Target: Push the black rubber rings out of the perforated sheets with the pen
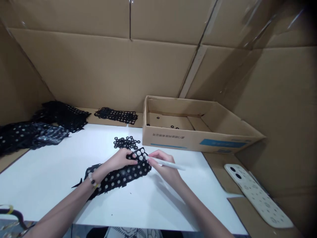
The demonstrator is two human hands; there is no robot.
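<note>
My left hand (120, 159) presses on and grips a black perforated sheet (119, 177), a flexible mesh with white discs sitting in many of its holes. My right hand (163, 167) is shut on a white pen-like stick (168, 163), and the stick's tip reaches the sheet's upper right corner, near my left fingers. A small heap of loose black rings (126, 142) lies on the white table (47, 188) just beyond the sheet. A beaded bracelet (92, 180) circles my left wrist.
An open cardboard box (198, 140) stands beyond my right hand, holding a few black rings. Stacks of black mesh sheets (59, 115) lie at the far left. A cream perforated board (257, 195) rests on the right. Cardboard walls surround the table.
</note>
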